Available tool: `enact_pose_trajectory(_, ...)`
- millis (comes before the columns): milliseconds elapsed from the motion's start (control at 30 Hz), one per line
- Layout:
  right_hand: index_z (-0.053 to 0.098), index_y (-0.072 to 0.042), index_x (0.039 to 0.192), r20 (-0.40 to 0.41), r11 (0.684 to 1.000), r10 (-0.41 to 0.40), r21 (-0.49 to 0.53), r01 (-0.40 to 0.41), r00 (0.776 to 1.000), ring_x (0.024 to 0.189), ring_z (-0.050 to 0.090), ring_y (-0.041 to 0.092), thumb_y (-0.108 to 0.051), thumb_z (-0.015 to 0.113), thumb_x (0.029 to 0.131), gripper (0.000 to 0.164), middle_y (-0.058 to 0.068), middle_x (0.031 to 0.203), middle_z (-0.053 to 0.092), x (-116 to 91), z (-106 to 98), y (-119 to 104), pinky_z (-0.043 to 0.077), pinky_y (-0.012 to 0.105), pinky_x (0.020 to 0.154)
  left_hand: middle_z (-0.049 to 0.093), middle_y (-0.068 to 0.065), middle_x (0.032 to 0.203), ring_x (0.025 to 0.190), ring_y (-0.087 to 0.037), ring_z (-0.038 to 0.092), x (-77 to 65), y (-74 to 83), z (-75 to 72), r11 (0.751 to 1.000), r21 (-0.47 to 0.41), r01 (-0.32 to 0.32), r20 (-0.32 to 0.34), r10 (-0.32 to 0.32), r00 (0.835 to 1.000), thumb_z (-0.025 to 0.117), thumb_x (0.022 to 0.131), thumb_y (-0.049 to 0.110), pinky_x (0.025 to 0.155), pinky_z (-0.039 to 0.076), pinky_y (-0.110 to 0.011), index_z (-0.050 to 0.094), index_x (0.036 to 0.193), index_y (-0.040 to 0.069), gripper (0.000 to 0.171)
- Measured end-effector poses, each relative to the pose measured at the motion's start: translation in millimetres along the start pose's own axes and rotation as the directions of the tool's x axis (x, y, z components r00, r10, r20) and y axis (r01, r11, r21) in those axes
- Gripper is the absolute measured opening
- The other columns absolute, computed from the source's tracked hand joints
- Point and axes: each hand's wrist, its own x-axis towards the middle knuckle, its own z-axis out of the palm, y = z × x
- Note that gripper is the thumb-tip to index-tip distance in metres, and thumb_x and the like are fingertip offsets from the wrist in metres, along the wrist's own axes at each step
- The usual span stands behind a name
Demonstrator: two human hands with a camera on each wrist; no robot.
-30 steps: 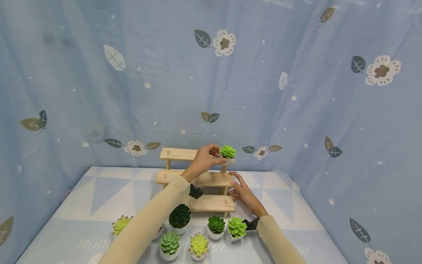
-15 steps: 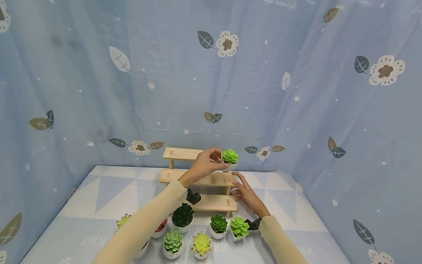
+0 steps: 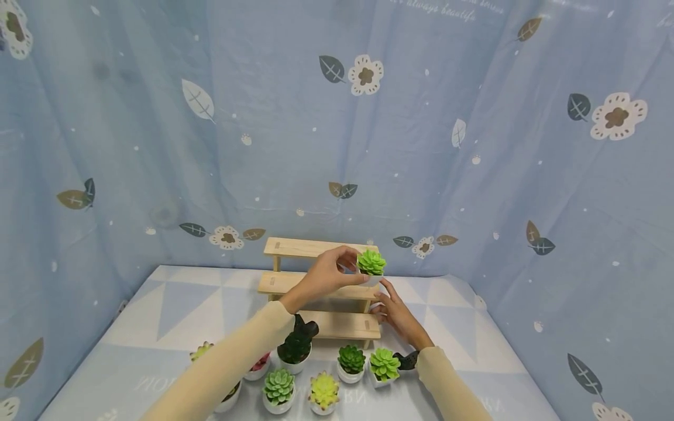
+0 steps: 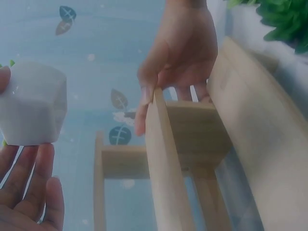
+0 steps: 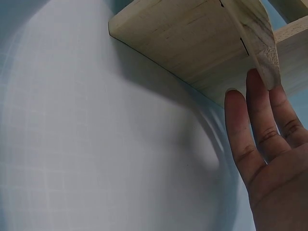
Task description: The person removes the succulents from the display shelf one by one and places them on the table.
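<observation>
My left hand (image 3: 327, 275) pinches a small bright-green potted succulent (image 3: 371, 262) by its white pot. It is over the right end of the middle step of a three-step wooden plant stand (image 3: 342, 325). In the left wrist view the white pot (image 4: 33, 103) lies between thumb and fingers, apart from the boards. My right hand (image 3: 398, 316) holds the right end of the middle step, thumb and index finger near the board's end. Its other fingers (image 5: 262, 115) touch the stand from below in the right wrist view.
Several potted succulents stand on the table before the stand: dark green (image 3: 296, 346), pale green (image 3: 279, 385), yellow-green (image 3: 323, 390), small green (image 3: 351, 358) and bright green (image 3: 385, 363). My left sleeve partly covers others. A patterned blue curtain (image 3: 284, 164) hangs behind.
My left hand has brought the succulent down and forward from the top step's right end to over the middle step. The right hand stays at the stand. The head view has shifted slightly.
</observation>
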Motion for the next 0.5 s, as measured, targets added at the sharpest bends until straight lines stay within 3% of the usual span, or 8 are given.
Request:
enact_pose_trajectory(200, 0.003, -0.031, 0.166, -0.004, 1.000, 0.004, 0.012, -0.004, 1.000, 0.102, 0.065, 0.028, -0.051, 0.053, 0.106, 0.081, 0.015, 0.122, 0.061, -0.3, -0.5, 1.1, 0.051, 0.040, 0.080, 0.066, 0.006, 0.113, 0.101, -0.011, 0.064, -10.4, 4.6, 3.3, 1.000, -0.002, -0.009, 0.014, 0.009, 1.000, 0.085, 0.086, 0.041, 0.091, 0.051, -0.037, 0.062, 0.134, 0.017, 0.058)
enact_pose_trajectory(500, 0.012, -0.039, 0.164, 0.024, 0.999, -0.037, 0.016, 0.037, 0.999, 0.099, 0.064, 0.028, -0.044, 0.049, 0.109, 0.065, 0.014, 0.118, 0.061, 0.3, -0.5, 1.7, 0.052, 0.041, 0.077, 0.067, 0.004, 0.113, 0.104, -0.020, 0.065, -24.4, 16.0, 7.7, 0.999, -0.036, -0.026, 0.046, 0.028, 0.999, 0.086, 0.086, 0.036, 0.093, 0.050, -0.041, 0.064, 0.130, 0.016, 0.052)
